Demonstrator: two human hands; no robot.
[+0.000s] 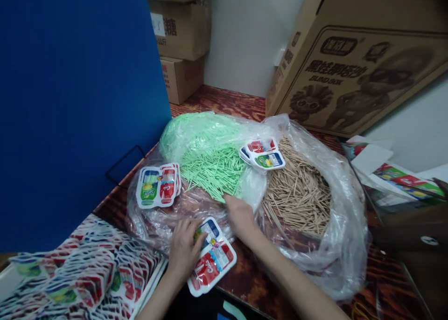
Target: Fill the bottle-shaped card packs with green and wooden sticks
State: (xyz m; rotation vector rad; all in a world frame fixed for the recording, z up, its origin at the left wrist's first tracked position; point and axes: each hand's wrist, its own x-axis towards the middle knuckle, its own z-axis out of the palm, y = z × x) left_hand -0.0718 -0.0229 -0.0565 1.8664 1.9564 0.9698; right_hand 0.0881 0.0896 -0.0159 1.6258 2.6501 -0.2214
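My left hand (184,250) rests on a small printed pack tray (212,261) with red and blue can pictures, fingers curled over its left edge. My right hand (240,217) reaches into a clear plastic bag (336,245), fingertips pinched at the near edge of a heap of green sticks (210,163). A heap of tan sticks (299,194) lies in the same bag to the right. Two more stacks of printed trays sit on the plastic, one at the left (158,185) and one on top (262,153).
A blue board (77,100) stands at the left. A box of several printed trays (84,278) lies at the lower left. A large cardboard box (357,63) leans at the back right, smaller cartons (180,40) stand behind, and papers (395,175) lie at the right.
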